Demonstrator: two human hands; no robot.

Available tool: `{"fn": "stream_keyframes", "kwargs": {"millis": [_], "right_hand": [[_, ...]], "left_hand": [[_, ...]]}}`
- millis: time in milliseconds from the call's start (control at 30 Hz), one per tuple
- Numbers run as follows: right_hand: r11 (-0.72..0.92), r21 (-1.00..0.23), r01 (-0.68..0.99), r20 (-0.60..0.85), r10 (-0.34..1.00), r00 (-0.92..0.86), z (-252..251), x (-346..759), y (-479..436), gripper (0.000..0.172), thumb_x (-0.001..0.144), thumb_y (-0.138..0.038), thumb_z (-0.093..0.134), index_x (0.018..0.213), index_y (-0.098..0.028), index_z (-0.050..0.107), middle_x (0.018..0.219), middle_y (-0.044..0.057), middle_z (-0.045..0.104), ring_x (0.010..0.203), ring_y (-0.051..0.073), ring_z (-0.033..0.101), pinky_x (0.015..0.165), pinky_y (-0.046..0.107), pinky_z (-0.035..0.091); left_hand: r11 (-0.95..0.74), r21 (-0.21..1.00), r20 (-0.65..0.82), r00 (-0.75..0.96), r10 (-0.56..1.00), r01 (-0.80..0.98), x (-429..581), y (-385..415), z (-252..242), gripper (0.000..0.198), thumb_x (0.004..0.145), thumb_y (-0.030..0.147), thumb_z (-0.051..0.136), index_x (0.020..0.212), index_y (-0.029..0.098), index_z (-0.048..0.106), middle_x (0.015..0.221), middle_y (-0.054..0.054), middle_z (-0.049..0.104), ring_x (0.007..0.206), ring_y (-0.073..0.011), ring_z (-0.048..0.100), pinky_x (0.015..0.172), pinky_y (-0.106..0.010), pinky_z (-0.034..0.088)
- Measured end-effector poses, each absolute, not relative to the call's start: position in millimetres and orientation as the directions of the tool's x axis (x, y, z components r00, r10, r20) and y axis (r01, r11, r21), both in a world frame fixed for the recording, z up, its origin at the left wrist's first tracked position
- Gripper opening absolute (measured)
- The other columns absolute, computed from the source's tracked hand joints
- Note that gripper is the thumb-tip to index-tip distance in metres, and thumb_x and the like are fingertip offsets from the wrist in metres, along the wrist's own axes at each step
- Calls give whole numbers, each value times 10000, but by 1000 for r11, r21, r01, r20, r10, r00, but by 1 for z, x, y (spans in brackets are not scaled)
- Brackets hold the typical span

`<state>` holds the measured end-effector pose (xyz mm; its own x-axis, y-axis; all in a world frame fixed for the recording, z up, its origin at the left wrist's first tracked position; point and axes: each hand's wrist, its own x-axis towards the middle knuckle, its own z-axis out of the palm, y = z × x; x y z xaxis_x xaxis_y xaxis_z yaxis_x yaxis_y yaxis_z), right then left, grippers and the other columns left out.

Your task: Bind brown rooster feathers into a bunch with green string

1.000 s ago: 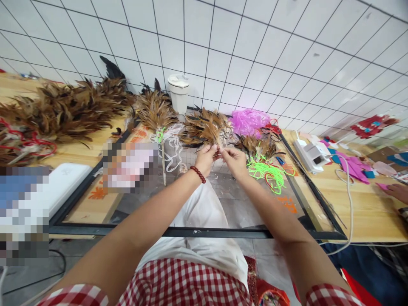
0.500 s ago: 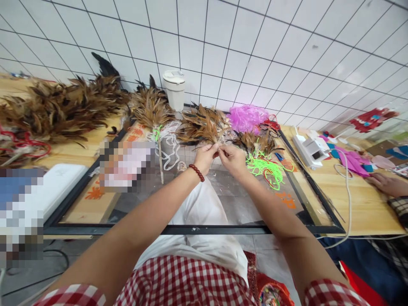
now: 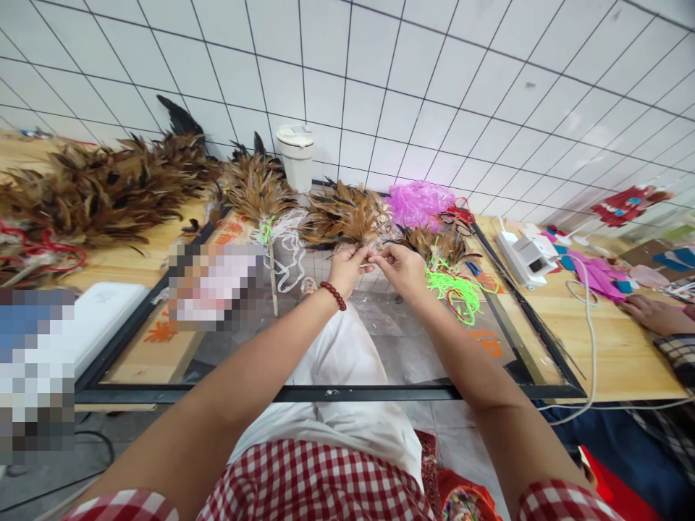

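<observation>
My left hand (image 3: 345, 266), with a red bead bracelet on the wrist, pinches the base of a brown feather bundle (image 3: 343, 217) over the glass table top (image 3: 380, 340). My right hand (image 3: 402, 266) is closed beside it, its fingertips meeting the left hand's at the same bundle base. Another feather bundle with a green tie (image 3: 259, 189) lies to the left, on a wooden stick. Neon green cords (image 3: 456, 289) lie just right of my right hand.
A large heap of brown feathers (image 3: 103, 189) covers the left wooden table. A white cup (image 3: 295, 155) stands by the tiled wall, with pink plastic strips (image 3: 420, 204) to its right. At the right lie a white device (image 3: 524, 259) with cable and another person's hand (image 3: 654, 315).
My hands stay pinched together at the bundle's base, shifting only slightly. The other person's hand at the right has moved a little further in along the table.
</observation>
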<state>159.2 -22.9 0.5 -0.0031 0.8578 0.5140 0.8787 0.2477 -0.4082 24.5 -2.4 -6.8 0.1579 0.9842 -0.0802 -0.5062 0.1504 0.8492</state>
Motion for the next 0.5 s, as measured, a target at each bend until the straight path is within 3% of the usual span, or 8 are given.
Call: {"fn": "stream_keyframes", "kwargs": {"millis": [167,333,500], "right_hand": [[183,-540,821,470,875,115,-2,176,-12,327,859,-473,513,868,-202,695,692,24,661,632,157,570,611,258,386],[131,-471,873,454,884,113,-9,201,1,253,859,-271,487,957,-194,707,939,76,693,868,210,612,774,317,442],[200,-416,887,350,936,-46,-20,198,4,245,813,-294,588,1004,-196,706,952,77,646,866,202,596,792,315,450]], "left_hand": [[66,881,-59,30,998,-468,22,2,-6,178,829,252,592,693,150,539,534,51,490,400,-41,437,389,-171,331],[48,844,-96,-62,993,-535,17,6,-4,182,878,221,504,707,161,492,529,67,426,378,-31,383,361,-163,263],[50,855,-102,-72,992,-516,17,5,-3,187,890,196,462,706,163,465,528,76,407,365,-23,360,357,-149,240]]}}
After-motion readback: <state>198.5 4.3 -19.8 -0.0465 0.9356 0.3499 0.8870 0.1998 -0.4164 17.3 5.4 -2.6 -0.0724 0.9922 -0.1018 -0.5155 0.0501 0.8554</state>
